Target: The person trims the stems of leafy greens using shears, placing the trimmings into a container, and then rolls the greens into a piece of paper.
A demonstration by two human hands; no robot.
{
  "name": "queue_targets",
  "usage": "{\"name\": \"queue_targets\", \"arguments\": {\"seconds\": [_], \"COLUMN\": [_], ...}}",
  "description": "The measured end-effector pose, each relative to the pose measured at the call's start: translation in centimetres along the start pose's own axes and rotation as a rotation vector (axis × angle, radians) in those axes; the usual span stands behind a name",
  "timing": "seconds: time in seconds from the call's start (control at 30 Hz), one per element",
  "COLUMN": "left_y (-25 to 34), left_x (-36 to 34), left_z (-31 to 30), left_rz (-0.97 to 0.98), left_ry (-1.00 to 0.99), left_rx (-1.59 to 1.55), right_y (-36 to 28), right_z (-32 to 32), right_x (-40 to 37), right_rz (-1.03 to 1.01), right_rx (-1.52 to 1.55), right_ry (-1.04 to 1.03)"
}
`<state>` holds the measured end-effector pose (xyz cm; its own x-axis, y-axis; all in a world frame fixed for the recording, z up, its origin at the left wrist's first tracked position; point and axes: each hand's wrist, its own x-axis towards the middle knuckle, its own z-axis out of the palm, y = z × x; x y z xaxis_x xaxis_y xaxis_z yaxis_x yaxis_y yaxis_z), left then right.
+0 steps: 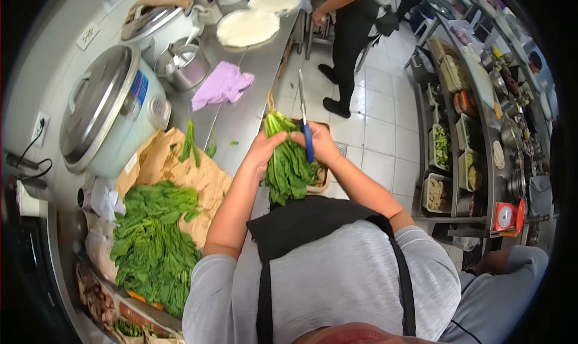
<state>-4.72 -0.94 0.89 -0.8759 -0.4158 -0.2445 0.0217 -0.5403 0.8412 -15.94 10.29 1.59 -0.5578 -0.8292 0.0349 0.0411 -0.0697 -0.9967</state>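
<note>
The left hand is closed narrowly round the stem end of a leafy green bunch; the right hand grips a cutting tool, smooth blue handle, slim metal blade towards 12 o'clock. From the hands, crumpled purple cloth lies at 10 o'clock, limp piled greens at 8, on creased brown paper.

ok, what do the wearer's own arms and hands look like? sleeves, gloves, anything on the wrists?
Short, loose heather-gray sleeves end near the elbows; forearms uncovered. Left hand and right hand ungloved. No watch, bracelet, cable or marking visible on either arm. Black apron straps run over the gray T-shirt.
</note>
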Motion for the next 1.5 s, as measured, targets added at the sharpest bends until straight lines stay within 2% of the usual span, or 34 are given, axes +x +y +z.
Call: {"name": "queue_targets", "arguments": {"seconds": [0.07, 0.2, 0.3, 0.37, 0.47, 0.57, 0.67, 0.7, 0.8, 0.87, 0.93, 1.03, 1.13, 1.17, 1.27, 1.3, 1.4, 1.47, 1.5], "left_y": [0.3, 0.4, 1.0, 1.3, 1.3, 1.2, 0.3, -0.5, -0.2, 0.0, -0.3, -1.2, -2.7, -3.3, -4.0, -4.3, -4.9, -4.8, -4.8], "left_x": [-0.2, -0.5, -0.5, -0.7, -0.5, 0.1, 1.2, 1.6, 2.3, 1.8, 1.8, 2.2, 2.9, 3.2, 3.9, 4.1, 4.6, 4.8, 4.9], "left_z": [-0.3, -0.4, -0.7, -0.5, -0.3, -0.3, -0.8, -1.0, -1.3, 0.1, 1.2, 2.1, 2.4, 2.5, 2.9, 3.1, 3.5, 3.3, 3.2], "left_rz": [-0.002, 0.033, -0.062, -0.133, -0.147, -0.148, -0.044, 0.058, 0.036, 0.051, 0.019, 0.092, 0.233, 0.242, 0.269, 0.298, 0.378, 0.427, 0.390], "left_ry": [0.000, -0.012, -0.009, -0.005, 0.012, 0.054, 0.117, 0.176, 0.308, 0.394, 0.443, 0.421, 0.405, 0.385, 0.336, 0.326, 0.308, 0.301, 0.289], "left_rx": [-0.030, -0.013, 0.037, 0.037, 0.040, 0.068, 0.385, 0.490, 1.245, 1.394, 1.563, 1.805, 1.949, 1.991, 2.064, 2.073, 2.083, 2.070, 2.059], "right_y": [-0.1, -1.1, -1.0, -1.6, -2.0, 0.8, -0.2, -0.4, 0.0, 0.4, 2.6, 4.1, 3.7, 4.1, 3.4, 2.5, 2.0, 2.2, 3.3], "right_z": [-0.4, -0.5, -1.4, -1.7, -1.8, -2.7, -3.5, -3.8, -4.7, -5.5, -6.3, -7.3, -7.4, -7.8, -7.6, -7.5, -7.9, -7.9, -8.1], "right_x": [0.1, 0.1, 0.7, 0.7, 0.8, 1.3, -0.2, -1.0, -3.7, -4.8, -5.3, -5.1, -5.1, -4.6, -4.4, -4.4, -3.7, -3.8, -3.9], "right_rz": [0.077, 0.027, 0.050, 0.073, 0.116, 0.147, 0.149, 0.194, 0.337, 0.438, 0.442, 0.480, 0.513, 0.555, 0.617, 0.596, 0.697, 0.673, 0.665], "right_rx": [-0.035, -0.124, -0.211, -0.160, -0.138, -0.185, -0.339, -0.329, -0.329, -0.374, -0.423, -0.471, -0.469, -0.469, -0.466, -0.435, -0.466, -0.533, -0.565], "right_ry": [0.010, -0.010, 0.036, 0.023, 0.010, -0.010, -0.028, -0.102, -0.313, -0.437, -0.473, -0.536, -0.485, -0.550, -0.501, -0.499, -0.514, -0.416, -0.399]}}
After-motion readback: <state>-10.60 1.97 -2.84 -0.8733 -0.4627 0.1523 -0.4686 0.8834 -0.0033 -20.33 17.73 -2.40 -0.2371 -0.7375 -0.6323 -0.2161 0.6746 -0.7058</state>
